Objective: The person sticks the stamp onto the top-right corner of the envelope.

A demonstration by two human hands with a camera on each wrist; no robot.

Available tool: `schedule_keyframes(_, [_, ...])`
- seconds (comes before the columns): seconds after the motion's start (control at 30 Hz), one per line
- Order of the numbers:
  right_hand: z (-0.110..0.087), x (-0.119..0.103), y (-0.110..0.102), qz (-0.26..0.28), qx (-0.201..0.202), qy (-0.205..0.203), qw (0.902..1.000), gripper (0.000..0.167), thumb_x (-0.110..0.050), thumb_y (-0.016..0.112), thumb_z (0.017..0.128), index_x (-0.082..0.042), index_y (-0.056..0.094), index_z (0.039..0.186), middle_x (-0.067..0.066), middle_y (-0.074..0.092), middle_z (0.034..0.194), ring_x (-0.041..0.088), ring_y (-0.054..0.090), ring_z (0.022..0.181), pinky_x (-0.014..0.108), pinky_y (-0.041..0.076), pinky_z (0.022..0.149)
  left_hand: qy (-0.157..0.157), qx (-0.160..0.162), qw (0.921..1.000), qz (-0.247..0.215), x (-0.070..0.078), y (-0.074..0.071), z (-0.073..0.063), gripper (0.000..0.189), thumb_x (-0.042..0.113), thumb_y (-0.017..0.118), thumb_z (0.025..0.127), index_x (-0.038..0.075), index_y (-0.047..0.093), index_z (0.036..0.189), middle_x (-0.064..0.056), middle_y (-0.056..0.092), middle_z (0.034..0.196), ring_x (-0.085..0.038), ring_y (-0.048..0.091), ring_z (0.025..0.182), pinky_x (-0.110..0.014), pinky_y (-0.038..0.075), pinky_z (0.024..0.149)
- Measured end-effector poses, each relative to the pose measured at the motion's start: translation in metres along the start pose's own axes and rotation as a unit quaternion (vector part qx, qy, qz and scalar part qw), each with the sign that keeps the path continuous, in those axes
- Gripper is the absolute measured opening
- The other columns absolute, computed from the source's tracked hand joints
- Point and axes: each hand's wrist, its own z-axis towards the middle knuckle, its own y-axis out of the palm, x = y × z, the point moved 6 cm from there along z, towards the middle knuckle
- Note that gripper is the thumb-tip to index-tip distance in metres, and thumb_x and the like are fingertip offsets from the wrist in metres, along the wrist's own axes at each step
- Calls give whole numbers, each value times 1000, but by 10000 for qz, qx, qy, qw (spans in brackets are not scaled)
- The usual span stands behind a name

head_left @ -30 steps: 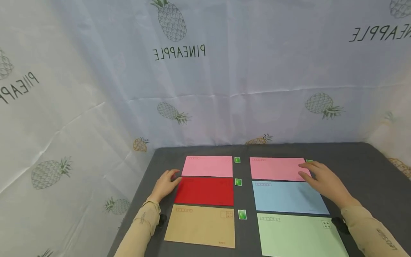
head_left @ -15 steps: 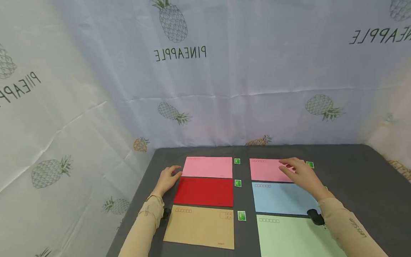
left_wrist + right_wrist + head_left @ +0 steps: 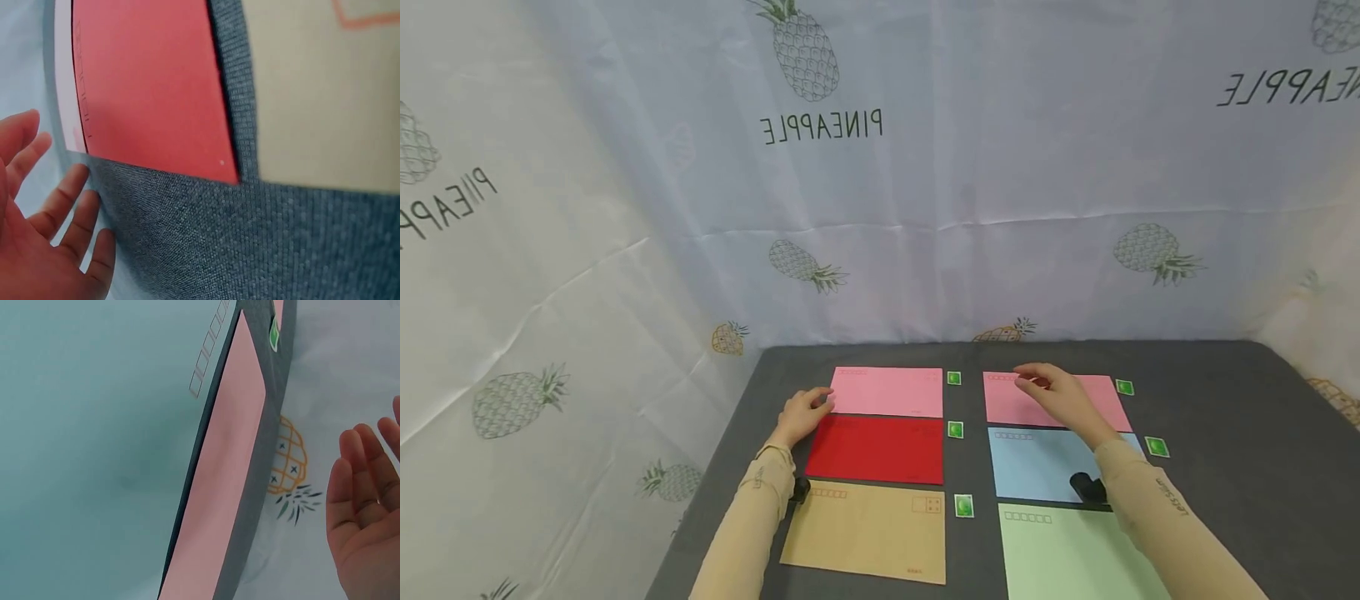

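My left hand point(image 3: 802, 415) is at the left ends of a pink envelope point(image 3: 887, 392) and a red envelope point(image 3: 880, 448). Its fingers are loosely bent and hold nothing; in the left wrist view, fingertips point(image 3: 76, 177) show just off the corner of the red envelope point(image 3: 150, 87). Over the right-hand pink envelope point(image 3: 1097, 392), my right hand point(image 3: 1060, 402) hovers with relaxed fingers, and its palm is bare in the right wrist view. Below it lies a blue envelope point(image 3: 1033, 467), partly covered by the right forearm.
A tan envelope point(image 3: 861, 533) and a pale green envelope point(image 3: 1060, 554) lie nearest. Small green stamps stand beside the envelopes, among them one stamp point(image 3: 955, 430) in the middle and another stamp point(image 3: 1157, 447) at right. Behind the dark table point(image 3: 1247, 467) hangs a pineapple-print curtain point(image 3: 925, 275).
My right hand has travelled left across the pink envelope, uncovering the stamps at its right. My left hand has shifted slightly right and up. The envelopes keep their places.
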Motion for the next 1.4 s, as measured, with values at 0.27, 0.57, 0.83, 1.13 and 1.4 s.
schedule_keyframes(0.27, [12, -4, 20, 306, -281, 177, 9990, 43, -39, 54, 92, -10, 57, 124, 13, 62, 117, 28, 55, 103, 41, 47, 85, -136, 39, 9999, -5, -11, 7, 6, 34, 34, 57, 91, 19, 62, 122, -12, 55, 103, -31, 46, 96, -53, 35, 82])
schedule_keyframes(0.57, [29, -15, 46, 964, -481, 325, 9937, 43, -42, 55, 91, -14, 58, 124, 10, 62, 117, 26, 58, 102, 40, 48, 86, -394, 7, 9992, -116, -18, 0, 7, 38, 37, 47, 95, 16, 62, 123, -18, 56, 126, -43, 46, 119, -64, 29, 96])
schedule_keyframes(0.83, [41, -15, 67, 1786, -476, 652, 9806, 43, -37, 53, 94, -10, 53, 128, 15, 56, 125, 31, 57, 110, 44, 46, 96, -431, 195, 9986, -216, -16, 4, 9, 30, 33, 54, 93, 20, 66, 117, -15, 61, 121, -40, 50, 114, -59, 32, 90])
schedule_keyframes(1.13, [50, -9, 81, 2007, -351, 833, 9755, 39, -31, 53, 95, -8, 55, 126, 14, 56, 123, 27, 55, 106, 42, 45, 97, -867, 270, 9933, -709, -20, 6, 11, 29, 34, 64, 86, 21, 69, 111, -13, 62, 122, -37, 50, 115, -57, 23, 88])
schedule_keyframes(1.4, [65, -2, 77, 2144, -67, 854, 9730, 36, -25, 54, 94, -4, 56, 123, 16, 57, 123, 27, 54, 108, 43, 43, 99, -1096, 355, 9892, -906, -21, 9, 15, 28, 34, 67, 84, 22, 70, 109, -10, 63, 121, -37, 48, 116, -55, 20, 90])
